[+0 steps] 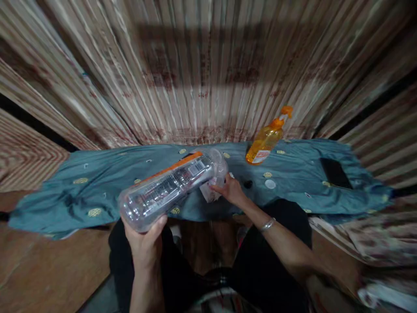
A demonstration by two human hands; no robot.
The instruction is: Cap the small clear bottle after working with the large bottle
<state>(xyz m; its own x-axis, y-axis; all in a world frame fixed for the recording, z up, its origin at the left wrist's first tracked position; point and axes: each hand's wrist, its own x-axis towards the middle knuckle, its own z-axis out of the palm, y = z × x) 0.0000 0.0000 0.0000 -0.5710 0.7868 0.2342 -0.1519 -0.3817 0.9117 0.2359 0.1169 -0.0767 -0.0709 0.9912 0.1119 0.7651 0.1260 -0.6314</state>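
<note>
A clear plastic bottle [169,187] with a printed label, a barcode and an orange strip lies tilted in the air above the cloth. Its base rests in my left hand [145,237], which is closed around it with the thumb on the near side. At the bottle's rounded clear right end is my right hand [230,190], fingers curled and partly hidden. A whitish crumpled piece [210,192], paper or thin plastic, shows under the bottle at my right fingers and thumb. Whether these fingers also grip the bottle I cannot tell.
A patterned teal cloth [107,174] covers the low table. On it stand or lie an orange spray bottle [264,141], a black phone-like slab [335,172], a white disc [270,184] and a small black object [248,184]. A striped curtain [202,78] hangs behind.
</note>
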